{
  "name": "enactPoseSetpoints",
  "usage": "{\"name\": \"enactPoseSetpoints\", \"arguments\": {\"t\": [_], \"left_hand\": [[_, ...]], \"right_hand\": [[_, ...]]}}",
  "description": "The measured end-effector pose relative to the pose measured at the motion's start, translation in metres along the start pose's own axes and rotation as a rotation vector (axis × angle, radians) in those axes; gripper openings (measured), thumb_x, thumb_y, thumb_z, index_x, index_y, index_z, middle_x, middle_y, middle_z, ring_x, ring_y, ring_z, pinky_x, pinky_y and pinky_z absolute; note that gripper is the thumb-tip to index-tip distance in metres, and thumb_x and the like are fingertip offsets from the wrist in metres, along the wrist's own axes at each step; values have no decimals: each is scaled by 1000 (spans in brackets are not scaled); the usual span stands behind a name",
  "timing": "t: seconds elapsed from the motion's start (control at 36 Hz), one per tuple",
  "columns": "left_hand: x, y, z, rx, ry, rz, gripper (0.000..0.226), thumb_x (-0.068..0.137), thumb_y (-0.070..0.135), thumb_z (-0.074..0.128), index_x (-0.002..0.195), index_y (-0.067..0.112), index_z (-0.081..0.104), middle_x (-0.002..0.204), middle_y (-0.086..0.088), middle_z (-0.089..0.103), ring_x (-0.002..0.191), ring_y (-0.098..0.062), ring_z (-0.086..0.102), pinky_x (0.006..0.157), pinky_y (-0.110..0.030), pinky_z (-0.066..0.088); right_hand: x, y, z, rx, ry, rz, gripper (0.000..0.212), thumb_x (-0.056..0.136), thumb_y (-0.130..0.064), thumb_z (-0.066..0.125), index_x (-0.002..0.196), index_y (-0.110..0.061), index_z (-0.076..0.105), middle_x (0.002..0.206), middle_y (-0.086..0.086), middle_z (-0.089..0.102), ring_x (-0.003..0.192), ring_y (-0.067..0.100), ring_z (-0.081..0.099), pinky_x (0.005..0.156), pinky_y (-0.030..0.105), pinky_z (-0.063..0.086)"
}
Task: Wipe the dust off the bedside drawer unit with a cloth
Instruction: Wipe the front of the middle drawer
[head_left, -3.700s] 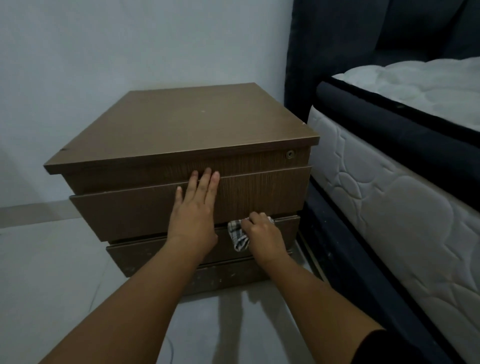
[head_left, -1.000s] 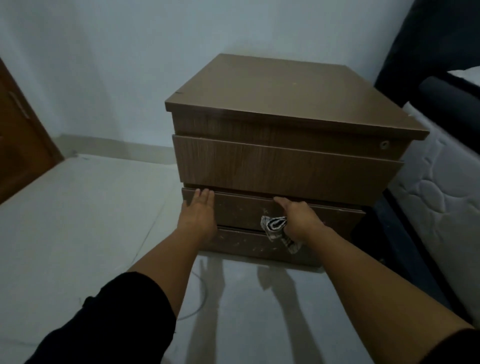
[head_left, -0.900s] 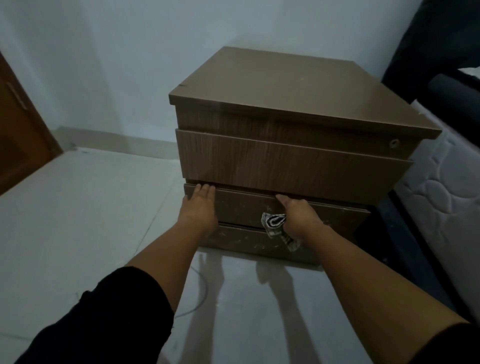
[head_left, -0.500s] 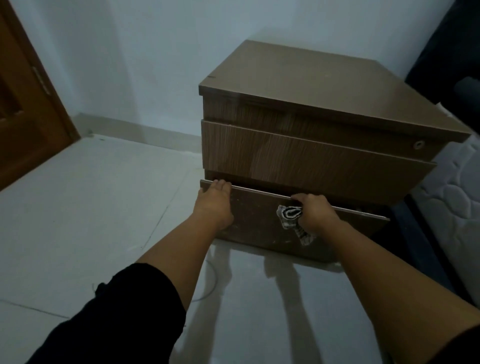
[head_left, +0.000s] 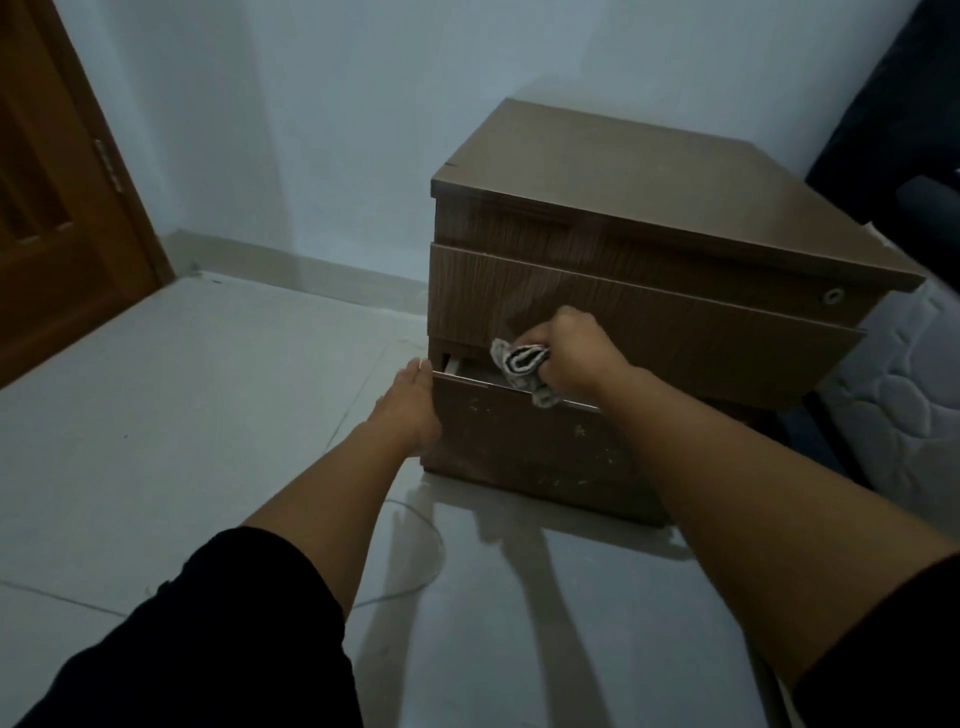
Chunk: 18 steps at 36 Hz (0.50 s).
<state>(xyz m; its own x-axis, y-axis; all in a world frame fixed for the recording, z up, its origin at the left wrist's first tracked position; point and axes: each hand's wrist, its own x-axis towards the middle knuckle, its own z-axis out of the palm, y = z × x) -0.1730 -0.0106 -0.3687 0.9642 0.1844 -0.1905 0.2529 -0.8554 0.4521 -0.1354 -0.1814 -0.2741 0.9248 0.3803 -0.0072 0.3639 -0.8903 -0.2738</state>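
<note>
Brown wood-grain bedside drawer unit (head_left: 649, 291) stands on the pale tiled floor (head_left: 182, 415), back to the blue-white wall (head_left: 337, 104), just beside the quilted white mattress (head_left: 904, 405) on its right. Lower drawer (head_left: 524, 431) is pulled partly out; its front is flecked with pale marks, dust or scuffs, cannot tell which. Upper drawer front (head_left: 675, 322) is closed, with a small round lock (head_left: 833, 295) on the panel above it.

Striped grey-and-white cloth (head_left: 522, 364) is bunched in the right hand (head_left: 576, 358), fingers curled round it, at the top edge of the open drawer where it meets the underside of the upper drawer front. Left hand (head_left: 410, 410) lies with straight fingers against the left end of the lower drawer front, steadying it; grip relaxed, nothing pinched.

Risks, judged from this position:
- Knuckles of the right hand sit in the gap between the two drawers. If the left hand pushes the drawer inward, fingers could get trapped.
- Cloth is wadded small, so little surface meets the wood. Dust may be smeared or missed along the edge.
- A loose tail of cloth hangs over the drawer lip and could catch when the drawer slides.
- Pulling hard on one end may skew the drawer on its runners.
- Dust wiped off the edge will likely fall inside the drawer.

Brown wooden door (head_left: 57, 208) at far left.
</note>
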Motion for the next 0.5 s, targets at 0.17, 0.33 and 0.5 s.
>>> {"name": "enactPoseSetpoints", "arguments": {"t": [0.17, 0.33, 0.5], "left_hand": [[-6, -5, -15, -16, -24, 47, 73, 93, 14, 54, 154, 12, 13, 161, -6, 15, 148, -25, 15, 119, -33, 17], [-10, -8, -28, -13, -45, 83, 66, 94, 5, 45, 152, 21, 19, 158, -11, 23, 145, -32, 22, 116, -36, 25], [-7, -11, -23, 43, -21, 63, 68, 94, 0, 40, 153, 23, 16, 159, -11, 18, 145, -31, 24, 117, -43, 27]], "right_hand": [[11, -39, 29, -41, 17, -60, 43, 84, -4, 63, 126, -15, 59, 122, 9, 44, 103, 28, 54, 91, 36, 53], [31, -59, 51, -171, -47, -120, 42, 83, -11, 67, 124, -16, 61, 121, 12, 47, 106, 30, 55, 95, 37, 48], [41, -63, 76, -191, -63, -99, 27, 90, -19, 56, 116, -15, 62, 112, 10, 64, 103, 27, 55, 90, 37, 50]]}}
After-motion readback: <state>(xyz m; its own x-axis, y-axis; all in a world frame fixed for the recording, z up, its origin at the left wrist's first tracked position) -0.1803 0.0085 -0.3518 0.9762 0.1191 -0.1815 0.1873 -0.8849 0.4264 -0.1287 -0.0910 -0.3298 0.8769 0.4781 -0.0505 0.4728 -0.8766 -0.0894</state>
